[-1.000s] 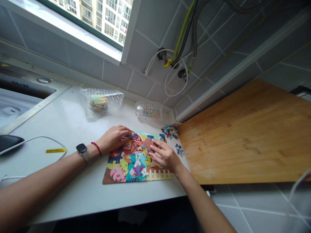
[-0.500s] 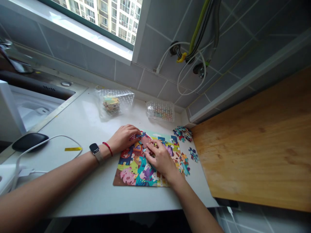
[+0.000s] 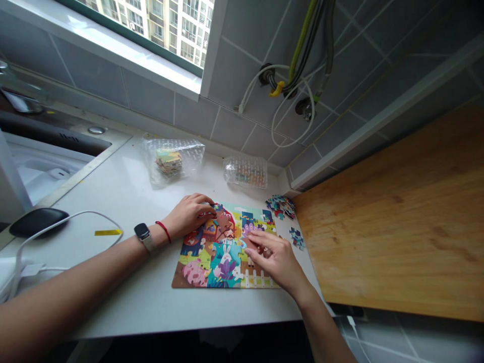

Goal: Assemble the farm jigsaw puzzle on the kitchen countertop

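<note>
A colourful jigsaw puzzle [image 3: 226,267] with farm animals lies flat on the counter. My left hand [image 3: 193,214] rests at its upper left edge, fingers slightly bent and the fingertips on the board; nothing shows in its grasp. Over the right half of the puzzle is my right hand [image 3: 278,256], its thumb and index finger apart and no piece visible between them. Its lower fingers are partly hidden. To the right of the board lie a heap of loose puzzle pieces [image 3: 280,205] and a smaller cluster of blue pieces [image 3: 297,238].
Behind the puzzle sit a clear bag of stacked pieces [image 3: 169,160] and another clear pack [image 3: 247,172]. A black oval device [image 3: 40,222] and a white cable [image 3: 94,213] are at left, near the sink [image 3: 75,143]. A wooden board [image 3: 385,227] borders the right side.
My right hand has moved right, off the puzzle's middle, uncovering the barn and rabbit area. The left hand stays at the upper left edge. The view has shifted slightly.
</note>
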Action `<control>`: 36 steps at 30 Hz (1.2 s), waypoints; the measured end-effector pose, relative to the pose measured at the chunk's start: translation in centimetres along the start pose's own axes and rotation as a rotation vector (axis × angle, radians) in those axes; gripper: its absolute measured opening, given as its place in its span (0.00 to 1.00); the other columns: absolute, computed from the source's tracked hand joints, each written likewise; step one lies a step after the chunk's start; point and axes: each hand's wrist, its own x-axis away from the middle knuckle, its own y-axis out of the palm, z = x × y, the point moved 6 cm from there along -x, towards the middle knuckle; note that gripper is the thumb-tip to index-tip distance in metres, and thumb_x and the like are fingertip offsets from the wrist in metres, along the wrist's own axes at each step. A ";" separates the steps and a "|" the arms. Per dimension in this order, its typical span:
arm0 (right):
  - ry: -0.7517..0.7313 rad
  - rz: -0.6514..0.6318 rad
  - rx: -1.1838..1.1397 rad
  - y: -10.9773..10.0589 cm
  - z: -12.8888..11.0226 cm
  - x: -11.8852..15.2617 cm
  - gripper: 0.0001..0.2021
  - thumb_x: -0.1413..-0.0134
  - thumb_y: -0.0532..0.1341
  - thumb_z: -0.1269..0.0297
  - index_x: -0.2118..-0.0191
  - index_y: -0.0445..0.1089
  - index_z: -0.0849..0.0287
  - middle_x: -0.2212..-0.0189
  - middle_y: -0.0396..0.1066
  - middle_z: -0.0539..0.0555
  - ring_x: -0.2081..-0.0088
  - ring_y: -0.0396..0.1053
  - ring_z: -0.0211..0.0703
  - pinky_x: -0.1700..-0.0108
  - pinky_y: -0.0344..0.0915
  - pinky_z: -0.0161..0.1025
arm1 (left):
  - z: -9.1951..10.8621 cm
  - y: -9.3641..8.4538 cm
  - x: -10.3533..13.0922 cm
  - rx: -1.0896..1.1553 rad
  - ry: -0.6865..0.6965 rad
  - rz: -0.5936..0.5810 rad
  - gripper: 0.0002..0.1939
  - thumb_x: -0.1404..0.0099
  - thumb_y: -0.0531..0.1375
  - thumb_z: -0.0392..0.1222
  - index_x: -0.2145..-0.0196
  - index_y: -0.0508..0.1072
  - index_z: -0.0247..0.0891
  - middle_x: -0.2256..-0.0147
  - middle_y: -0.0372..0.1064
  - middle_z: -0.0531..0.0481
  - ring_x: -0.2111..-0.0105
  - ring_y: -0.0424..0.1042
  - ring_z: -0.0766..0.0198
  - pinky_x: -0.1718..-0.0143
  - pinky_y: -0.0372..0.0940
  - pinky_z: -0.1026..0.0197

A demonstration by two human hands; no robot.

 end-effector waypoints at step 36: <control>-0.220 -0.029 0.155 8.0 -0.3 -6.5 0.14 0.33 0.65 0.63 0.44 0.78 0.48 0.46 0.70 0.59 0.44 0.67 0.53 0.41 0.71 0.55 | -0.4 0.1 0.2 -0.030 0.005 -0.014 0.11 0.25 0.59 0.42 0.53 0.83 0.47 0.52 0.76 0.43 0.53 0.73 0.52 0.51 0.70 0.47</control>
